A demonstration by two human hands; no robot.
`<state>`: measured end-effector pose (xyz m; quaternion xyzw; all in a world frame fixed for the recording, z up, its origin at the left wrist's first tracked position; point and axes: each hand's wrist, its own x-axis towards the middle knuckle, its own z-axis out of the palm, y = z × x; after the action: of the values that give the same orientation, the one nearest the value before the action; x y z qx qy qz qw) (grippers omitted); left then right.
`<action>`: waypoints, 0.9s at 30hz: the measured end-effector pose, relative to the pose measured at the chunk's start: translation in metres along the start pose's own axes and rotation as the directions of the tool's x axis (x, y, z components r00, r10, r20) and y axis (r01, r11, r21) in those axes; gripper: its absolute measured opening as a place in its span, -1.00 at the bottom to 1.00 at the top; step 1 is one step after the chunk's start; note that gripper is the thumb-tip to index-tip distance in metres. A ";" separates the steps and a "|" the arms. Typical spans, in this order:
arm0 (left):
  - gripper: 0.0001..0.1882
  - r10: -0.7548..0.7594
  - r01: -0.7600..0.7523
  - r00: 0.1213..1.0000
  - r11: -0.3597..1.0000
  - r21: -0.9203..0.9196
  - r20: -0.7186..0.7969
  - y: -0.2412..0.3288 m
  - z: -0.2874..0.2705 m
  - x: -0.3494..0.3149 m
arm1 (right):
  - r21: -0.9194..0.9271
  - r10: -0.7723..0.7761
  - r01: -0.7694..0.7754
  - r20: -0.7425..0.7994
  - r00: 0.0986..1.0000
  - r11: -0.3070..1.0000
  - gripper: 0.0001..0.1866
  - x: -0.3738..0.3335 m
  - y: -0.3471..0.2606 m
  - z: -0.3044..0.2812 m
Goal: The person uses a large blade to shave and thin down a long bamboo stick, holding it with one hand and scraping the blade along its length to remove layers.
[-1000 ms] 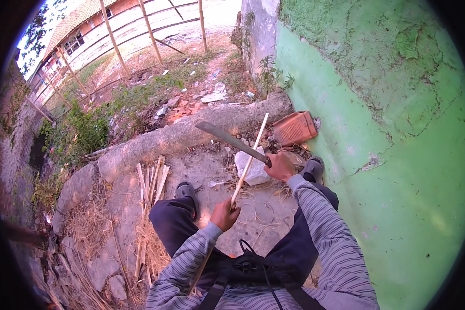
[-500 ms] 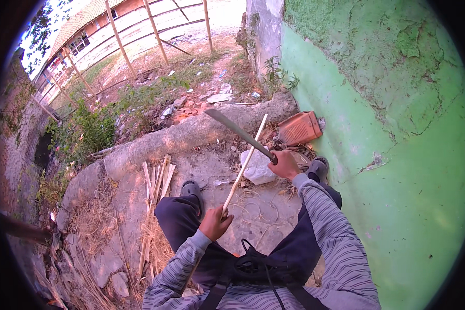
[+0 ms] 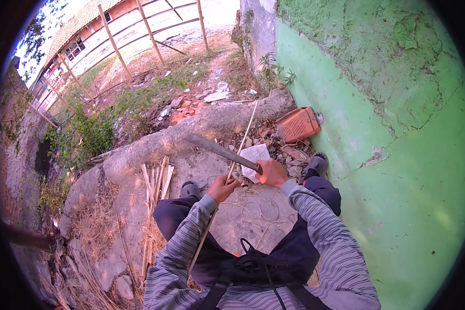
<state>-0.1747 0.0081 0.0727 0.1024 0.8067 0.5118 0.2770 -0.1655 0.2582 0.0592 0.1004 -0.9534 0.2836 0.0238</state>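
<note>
My left hand (image 3: pixel 222 188) is closed around a long pale strip (image 3: pixel 245 134) that looks like split bamboo. Its far end reaches up over the stone ledge, and its near end runs back along my left forearm. In my right hand (image 3: pixel 272 173) is a machete, gripped by the handle, which my fingers mostly hide. The machete's blade (image 3: pixel 217 148) points to the far left and crosses over the strip, just beyond my left hand. Whether blade and strip touch, I cannot tell. A white block (image 3: pixel 258 153) lies on the ground beneath them, between my feet.
More split strips (image 3: pixel 157 181) lie beside my left knee, with fibrous shavings (image 3: pixel 152 232) nearby. A rough ledge (image 3: pixel 155 137) curves across the front. An orange-red slotted object (image 3: pixel 297 125) stands against the green wall (image 3: pixel 413 196) at my right. Rubble surrounds my right foot.
My left hand has moved forward and right, and more of the strip now shows behind it. My right hand has come nearer and leftward with the machete, closing the gap between my hands.
</note>
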 end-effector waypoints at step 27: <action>-0.48 0.293 -0.216 0.931 0.922 0.321 -0.216 -0.041 0.033 0.038 | 0.050 -0.054 0.051 0.068 0.996 0.997 -0.76 -0.005 -0.009 0.015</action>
<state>-0.1831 0.0321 0.0130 0.1789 0.8821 0.4282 0.0811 -0.1582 0.2435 0.0509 0.1359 -0.9435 0.3023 -0.0044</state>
